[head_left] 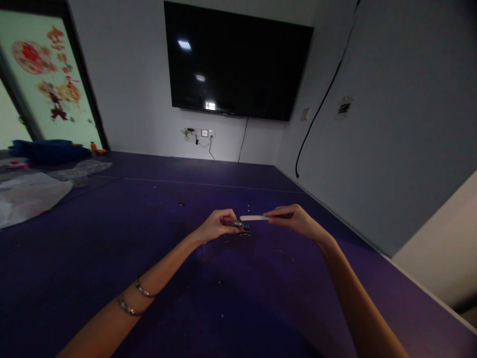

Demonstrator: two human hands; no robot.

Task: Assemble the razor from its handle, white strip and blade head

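Observation:
Over the purple tabletop (179, 308), my left hand (219, 224) pinches a small dark piece with metallic parts (244, 230), perhaps electronic; its exact kind is too small to tell. Two bracelets circle that forearm. My right hand (294, 220) is closed on a flat, pale stick with a rounded end (253, 218), like a wooden craft stick. The stick points left, its tip just above and beside the small piece. Whether the two touch, I cannot tell.
A small black bit (181, 204) and pale crumbs lie on the surface. White plastic sheeting (30, 196) and dark blue cloth (48, 150) sit at the far left, near a small orange item (97, 149). A black cable (320, 109) hangs along the right wall.

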